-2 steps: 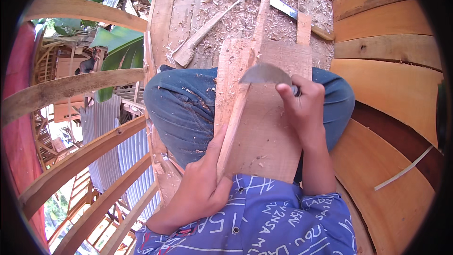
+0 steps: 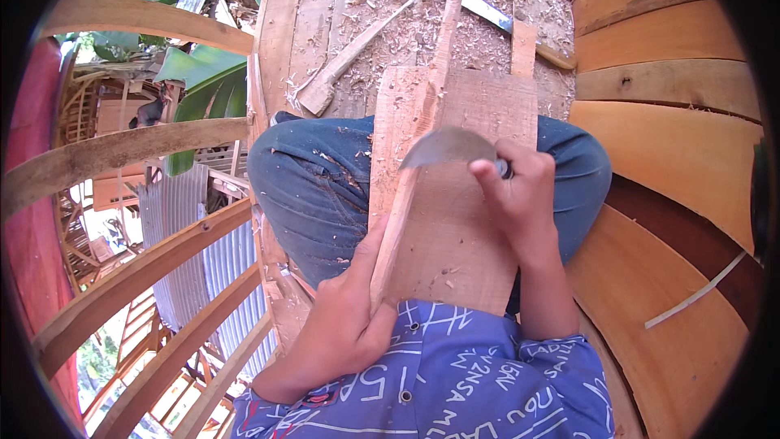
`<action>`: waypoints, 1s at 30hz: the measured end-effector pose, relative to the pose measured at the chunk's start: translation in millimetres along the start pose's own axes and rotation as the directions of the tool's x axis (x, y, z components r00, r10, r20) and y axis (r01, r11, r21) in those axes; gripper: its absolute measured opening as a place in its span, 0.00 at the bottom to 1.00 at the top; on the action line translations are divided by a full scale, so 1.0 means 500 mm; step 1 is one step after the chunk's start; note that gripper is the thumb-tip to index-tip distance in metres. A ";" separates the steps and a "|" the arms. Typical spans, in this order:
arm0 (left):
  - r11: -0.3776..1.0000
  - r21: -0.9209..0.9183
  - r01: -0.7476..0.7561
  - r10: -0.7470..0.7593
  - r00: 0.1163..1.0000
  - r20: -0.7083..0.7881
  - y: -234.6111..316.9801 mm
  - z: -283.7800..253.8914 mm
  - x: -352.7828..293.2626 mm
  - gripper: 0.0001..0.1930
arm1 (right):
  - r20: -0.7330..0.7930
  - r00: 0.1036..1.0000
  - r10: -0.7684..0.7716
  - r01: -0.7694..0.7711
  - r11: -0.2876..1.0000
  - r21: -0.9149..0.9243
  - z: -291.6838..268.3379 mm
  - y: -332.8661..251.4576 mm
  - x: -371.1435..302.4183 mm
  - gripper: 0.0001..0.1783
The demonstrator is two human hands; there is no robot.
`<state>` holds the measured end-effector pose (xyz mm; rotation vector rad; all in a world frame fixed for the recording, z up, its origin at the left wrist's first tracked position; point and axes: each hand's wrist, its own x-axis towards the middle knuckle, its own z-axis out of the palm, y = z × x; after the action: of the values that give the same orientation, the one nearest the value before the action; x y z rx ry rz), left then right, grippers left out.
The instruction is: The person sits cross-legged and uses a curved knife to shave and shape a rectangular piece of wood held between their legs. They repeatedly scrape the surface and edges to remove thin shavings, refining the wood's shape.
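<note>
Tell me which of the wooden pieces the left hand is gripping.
The long thin strip lying lengthwise over the wide board on the lap. The left hand clasps its near end; the blade meets it higher up.

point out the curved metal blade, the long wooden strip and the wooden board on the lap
curved metal blade [image 2: 448, 147], head view, middle of the blade's flat
long wooden strip [image 2: 404, 211], head view, mid-length
wooden board [image 2: 463, 236], head view, bare face

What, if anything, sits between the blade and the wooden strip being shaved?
Nothing visible. The right hand holds the blade right at the strip, which the left hand grips at its near end over the board; whether they touch is unclear.
</note>
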<state>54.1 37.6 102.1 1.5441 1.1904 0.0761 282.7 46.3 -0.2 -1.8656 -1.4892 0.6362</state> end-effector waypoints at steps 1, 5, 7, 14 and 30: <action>1.000 -0.022 -0.004 0.004 1.000 -0.007 -0.002 0.001 0.000 0.42 | 0.039 0.999 -0.014 0.015 1.000 -0.005 0.000 -0.010 -0.008 0.37; 0.999 -0.017 0.036 -0.036 0.999 0.015 0.007 0.003 -0.001 0.42 | 0.102 0.994 -0.051 0.050 0.999 0.008 0.012 -0.029 -0.023 0.37; 0.999 0.011 0.038 -0.038 0.999 0.003 0.013 0.003 -0.002 0.42 | 0.061 0.994 -0.095 0.096 0.995 -0.018 0.017 -0.025 -0.007 0.38; 0.995 0.049 0.089 -0.090 0.996 0.007 0.025 0.006 -0.005 0.43 | -0.062 0.998 -0.005 -0.004 0.990 -0.141 0.011 0.005 0.062 0.42; 0.989 0.018 0.144 -0.144 0.990 -0.006 0.018 0.010 -0.006 0.38 | 0.061 0.991 -0.119 0.124 0.988 -0.092 0.004 -0.045 -0.007 0.41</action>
<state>61.4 33.3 108.7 1.4705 1.3062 -0.0269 265.9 46.5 15.4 -1.8249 -1.6820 0.5723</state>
